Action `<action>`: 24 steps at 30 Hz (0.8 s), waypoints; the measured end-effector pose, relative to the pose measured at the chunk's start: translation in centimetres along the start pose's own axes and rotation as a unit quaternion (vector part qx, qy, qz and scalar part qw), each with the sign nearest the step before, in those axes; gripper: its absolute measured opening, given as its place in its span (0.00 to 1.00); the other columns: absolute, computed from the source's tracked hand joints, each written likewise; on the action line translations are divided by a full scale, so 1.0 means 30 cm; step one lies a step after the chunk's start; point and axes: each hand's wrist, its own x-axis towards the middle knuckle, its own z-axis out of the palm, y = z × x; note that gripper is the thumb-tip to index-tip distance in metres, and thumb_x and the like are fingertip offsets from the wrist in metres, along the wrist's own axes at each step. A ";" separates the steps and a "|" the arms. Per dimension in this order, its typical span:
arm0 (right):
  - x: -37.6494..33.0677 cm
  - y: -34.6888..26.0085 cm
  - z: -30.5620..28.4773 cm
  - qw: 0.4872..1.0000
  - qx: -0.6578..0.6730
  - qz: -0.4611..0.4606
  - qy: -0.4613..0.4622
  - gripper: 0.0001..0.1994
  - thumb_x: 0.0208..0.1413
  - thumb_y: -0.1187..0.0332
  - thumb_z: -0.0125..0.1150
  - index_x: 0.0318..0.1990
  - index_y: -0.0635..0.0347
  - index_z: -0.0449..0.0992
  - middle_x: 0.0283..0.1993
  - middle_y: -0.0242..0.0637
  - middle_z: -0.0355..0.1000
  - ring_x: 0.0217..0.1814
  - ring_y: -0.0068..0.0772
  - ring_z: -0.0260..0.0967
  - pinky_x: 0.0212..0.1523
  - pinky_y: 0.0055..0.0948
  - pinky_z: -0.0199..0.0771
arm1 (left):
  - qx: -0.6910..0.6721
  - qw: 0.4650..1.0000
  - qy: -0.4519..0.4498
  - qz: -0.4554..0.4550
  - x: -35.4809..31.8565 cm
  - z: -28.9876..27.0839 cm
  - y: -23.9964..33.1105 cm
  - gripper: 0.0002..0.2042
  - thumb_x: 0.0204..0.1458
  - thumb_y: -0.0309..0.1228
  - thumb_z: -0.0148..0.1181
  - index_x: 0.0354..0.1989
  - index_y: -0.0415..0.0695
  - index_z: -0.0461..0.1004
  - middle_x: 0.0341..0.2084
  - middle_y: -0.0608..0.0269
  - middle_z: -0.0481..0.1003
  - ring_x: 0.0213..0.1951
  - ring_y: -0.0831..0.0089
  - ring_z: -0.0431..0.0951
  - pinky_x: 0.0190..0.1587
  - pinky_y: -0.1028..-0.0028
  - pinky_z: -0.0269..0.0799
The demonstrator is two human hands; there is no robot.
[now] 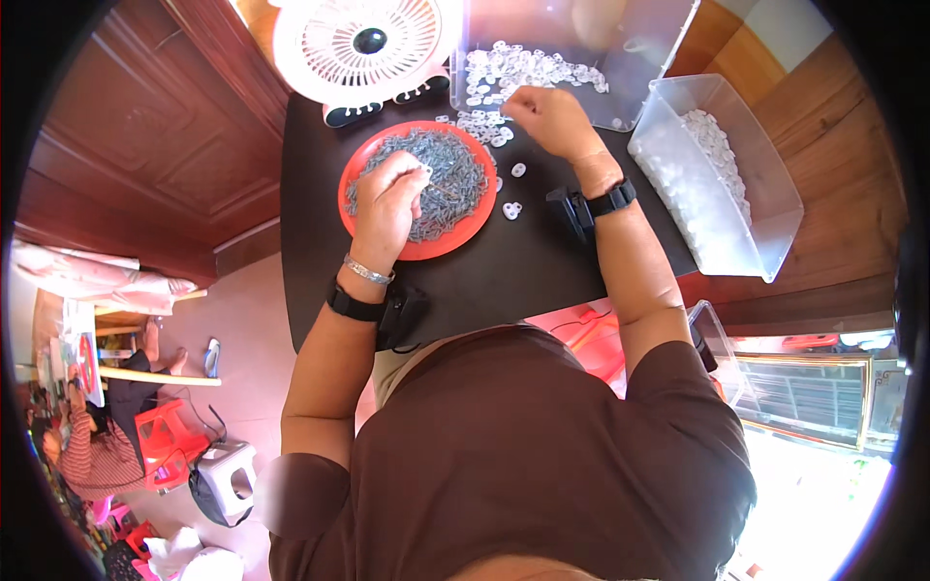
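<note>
We held our left hand curled over the red plate of grey metal clips, pinching a small white piece whose long axis was too small to tell. Just right of the plate, one white ring piece lay flat on the black table. Our right hand was bent at the wrist, fingers closed among the white pieces on the clear tray; what it gripped we could not tell. A clear bin stood at the right.

right hand hides whatever it pinches; the fan is cut off at the top edge
</note>
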 end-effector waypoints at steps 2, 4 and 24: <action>0.002 0.037 0.020 0.998 -0.020 -0.005 -0.060 0.12 0.46 0.60 0.60 0.36 0.55 0.77 0.33 0.39 0.76 0.38 0.42 0.73 0.41 0.35 0.71 | 0.005 1.000 0.000 0.002 0.001 0.003 0.000 0.07 0.50 0.26 0.51 0.22 0.39 0.69 0.12 0.71 0.64 0.15 0.84 0.63 0.19 0.81 0.58; -0.001 0.024 0.033 0.995 -0.029 -0.004 -0.093 0.12 0.46 0.61 0.61 0.36 0.55 0.77 0.34 0.39 0.76 0.39 0.42 0.73 0.42 0.35 0.71 | 0.000 1.000 -0.001 0.000 0.001 -0.003 -0.007 0.07 0.50 0.26 0.51 0.22 0.39 0.69 0.12 0.71 0.64 0.15 0.84 0.63 0.19 0.81 0.57; -0.025 0.000 0.074 0.971 -0.187 -0.112 -0.094 0.07 0.48 0.63 0.57 0.29 0.56 0.74 0.33 0.38 0.71 0.37 0.45 0.70 0.37 0.41 0.70 | -0.002 1.000 -0.010 -0.007 -0.008 0.015 0.015 0.06 0.50 0.26 0.51 0.23 0.38 0.68 0.14 0.69 0.64 0.16 0.83 0.63 0.19 0.80 0.57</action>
